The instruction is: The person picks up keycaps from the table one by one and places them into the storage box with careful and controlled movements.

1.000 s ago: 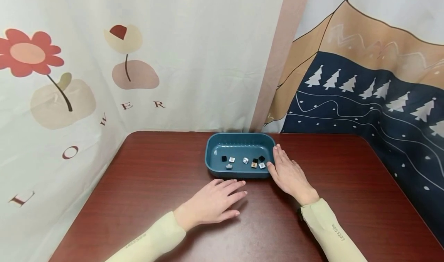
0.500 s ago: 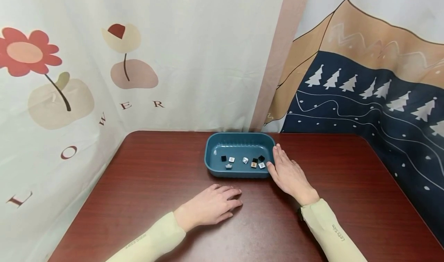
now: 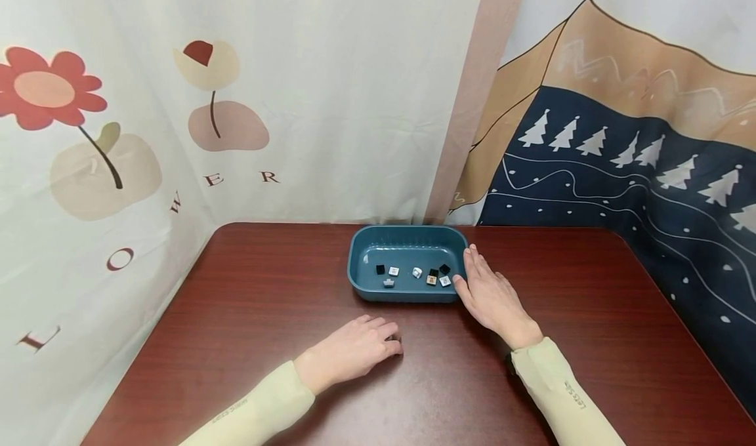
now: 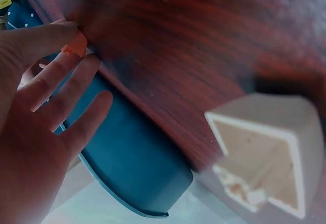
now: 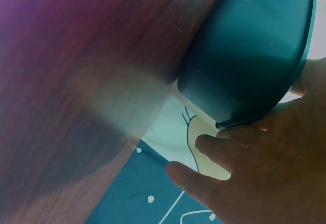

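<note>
Above the table's near side, my left hand pinches a small orange keycap between thumb and index finger. The other fingers reach out apart in the left wrist view, and the head view hides the orange piece. A white keycap, hollow side showing and blurred, appears large in the left wrist view, apart from the fingers. My right hand rests with straight fingers along the right end of a teal tray. Inside lie several small keycaps, black, white and grey.
The brown wooden table ends just behind the tray. Behind it hangs a white curtain with flower prints, and a dark blue cloth with trees hangs at the right.
My left hand has drawn back slightly to the left, and its fingers have gone from spread to curled together in a pinch. The right hand and tray have stayed in place.
</note>
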The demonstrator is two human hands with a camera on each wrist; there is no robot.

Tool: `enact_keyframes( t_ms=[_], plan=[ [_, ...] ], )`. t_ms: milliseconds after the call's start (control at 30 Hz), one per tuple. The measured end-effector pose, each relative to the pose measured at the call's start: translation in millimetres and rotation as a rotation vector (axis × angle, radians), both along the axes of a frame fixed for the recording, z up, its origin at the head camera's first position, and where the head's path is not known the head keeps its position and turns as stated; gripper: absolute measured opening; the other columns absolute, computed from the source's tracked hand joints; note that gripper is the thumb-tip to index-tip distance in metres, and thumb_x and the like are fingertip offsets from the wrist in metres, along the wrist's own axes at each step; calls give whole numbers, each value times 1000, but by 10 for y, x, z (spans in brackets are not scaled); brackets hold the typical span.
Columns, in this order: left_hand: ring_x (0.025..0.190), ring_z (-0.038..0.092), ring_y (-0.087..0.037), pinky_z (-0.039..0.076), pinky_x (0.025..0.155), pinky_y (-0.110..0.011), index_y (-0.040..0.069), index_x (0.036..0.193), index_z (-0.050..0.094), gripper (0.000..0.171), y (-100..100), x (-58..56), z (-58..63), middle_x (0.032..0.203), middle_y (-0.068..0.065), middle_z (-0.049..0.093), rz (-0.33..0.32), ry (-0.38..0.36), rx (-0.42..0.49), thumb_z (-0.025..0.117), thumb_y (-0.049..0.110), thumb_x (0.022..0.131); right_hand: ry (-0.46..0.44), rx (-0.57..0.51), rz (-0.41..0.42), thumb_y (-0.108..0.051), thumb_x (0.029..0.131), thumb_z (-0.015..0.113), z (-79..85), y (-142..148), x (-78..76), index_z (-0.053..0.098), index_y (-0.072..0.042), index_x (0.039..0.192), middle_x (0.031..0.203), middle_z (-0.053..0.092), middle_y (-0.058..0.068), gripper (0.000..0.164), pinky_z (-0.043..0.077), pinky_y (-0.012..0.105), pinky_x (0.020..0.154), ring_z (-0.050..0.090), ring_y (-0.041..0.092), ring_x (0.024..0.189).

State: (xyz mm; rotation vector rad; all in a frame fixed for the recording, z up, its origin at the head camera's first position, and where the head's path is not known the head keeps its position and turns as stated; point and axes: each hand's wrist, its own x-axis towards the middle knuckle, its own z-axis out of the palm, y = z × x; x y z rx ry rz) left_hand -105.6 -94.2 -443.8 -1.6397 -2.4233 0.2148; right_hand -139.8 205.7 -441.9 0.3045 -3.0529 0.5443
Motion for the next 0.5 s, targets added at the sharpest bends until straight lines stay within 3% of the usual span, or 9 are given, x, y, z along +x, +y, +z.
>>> enact_keyframes(
  t_ms=[267, 500],
  plan=[
    [90, 58, -12, 49, 84, -24, 24, 99, 74, 20, -16, 0, -4, 96, 6, 57, -3, -46, 27, 71, 5, 93, 15, -10, 2, -36, 109, 44, 6, -9, -1, 23, 9, 160, 168, 20, 24, 71, 33, 64, 114, 27, 42, 153],
    [90, 57, -13, 49, 89, -23, 20, 98, 73, 21, -25, 2, 49, 97, 4, 55, -8, -40, 59, 70, 0, 91, 27, -5, 2, -36, 109, 45, 8, -9, 4, 24, 9, 160, 168, 20, 24, 71, 35, 65, 113, 29, 43, 152]
  ],
)
